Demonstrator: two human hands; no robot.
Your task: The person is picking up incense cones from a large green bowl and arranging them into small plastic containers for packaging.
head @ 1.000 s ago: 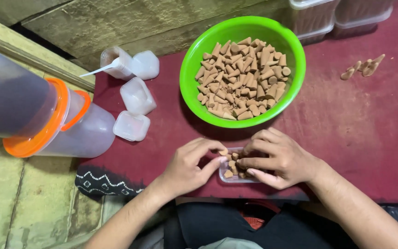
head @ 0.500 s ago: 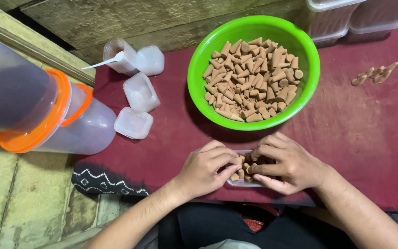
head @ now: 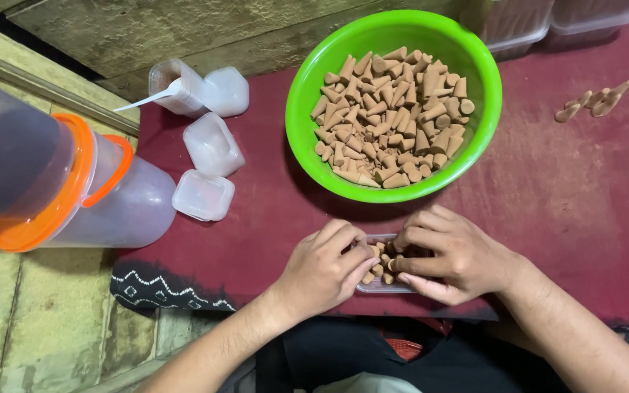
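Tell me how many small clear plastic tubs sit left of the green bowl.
4: two touching at the top, one holding a white spoon and one beside it; one below; one lowest, by the big jar. Others may be hidden.

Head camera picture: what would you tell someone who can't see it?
Left hand and right hand press brown cones into a small clear box on a red cloth. Behind sits a green bowl full of cones.

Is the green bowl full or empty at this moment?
Partly full. The green bowl holds a heap of tan cones covering its bottom, but the pile stays below the rim, with bare green wall showing all around.
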